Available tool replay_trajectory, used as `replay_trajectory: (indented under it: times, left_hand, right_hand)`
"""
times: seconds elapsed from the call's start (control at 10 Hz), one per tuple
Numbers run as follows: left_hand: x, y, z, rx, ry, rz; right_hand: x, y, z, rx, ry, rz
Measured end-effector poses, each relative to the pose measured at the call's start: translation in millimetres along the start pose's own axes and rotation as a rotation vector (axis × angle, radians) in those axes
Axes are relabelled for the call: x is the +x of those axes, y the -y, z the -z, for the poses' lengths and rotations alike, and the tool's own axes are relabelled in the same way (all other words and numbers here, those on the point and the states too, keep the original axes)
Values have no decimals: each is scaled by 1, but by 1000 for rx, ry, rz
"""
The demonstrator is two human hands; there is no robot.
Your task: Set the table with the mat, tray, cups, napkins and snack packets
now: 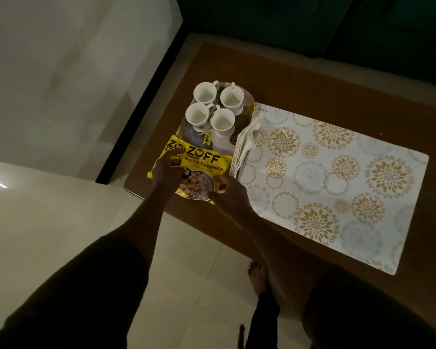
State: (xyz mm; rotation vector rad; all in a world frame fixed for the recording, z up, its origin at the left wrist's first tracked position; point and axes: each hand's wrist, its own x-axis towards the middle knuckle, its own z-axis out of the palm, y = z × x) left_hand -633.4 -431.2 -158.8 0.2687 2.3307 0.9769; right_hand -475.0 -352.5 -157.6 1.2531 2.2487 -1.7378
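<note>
Several white cups (214, 109) stand upright on the far half of an oval patterned tray (247, 107). Two yellow snack packets overlap on the tray's near end, the top packet (202, 170) above a second packet (170, 144). My left hand (165, 172) grips the top packet's left side. My right hand (228, 193) pinches its near right corner. A pile of white napkins (244, 143) lies along the tray's right edge. The white mat (337, 177) with gold and grey flower circles lies flat to the right.
The brown wooden table (300, 79) ends just left of the tray, beside a black strip and pale wall. Pale floor tiles and my bare foot (258, 275) lie below the table's near edge. Dark green furniture (312, 21) stands behind.
</note>
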Motion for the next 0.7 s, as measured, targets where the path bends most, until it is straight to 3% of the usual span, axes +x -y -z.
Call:
replay_trajectory:
  times: [0.2, 0.3, 0.5, 0.7]
  left_hand:
    - [0, 0, -23, 336, 0, -173]
    - [-6, 1, -26, 392, -10, -268]
    - [-21, -11, -27, 351, -148, -266]
    - [-57, -63, -35, 322, -179, -366]
  right_hand:
    - [-2, -5, -1, -27, 20, 0]
    - [-2, -4, 1, -61, 37, 0]
    - [-15, -11, 29, -130, 0, 71]
    - [-34, -16, 115, -247, -69, -1]
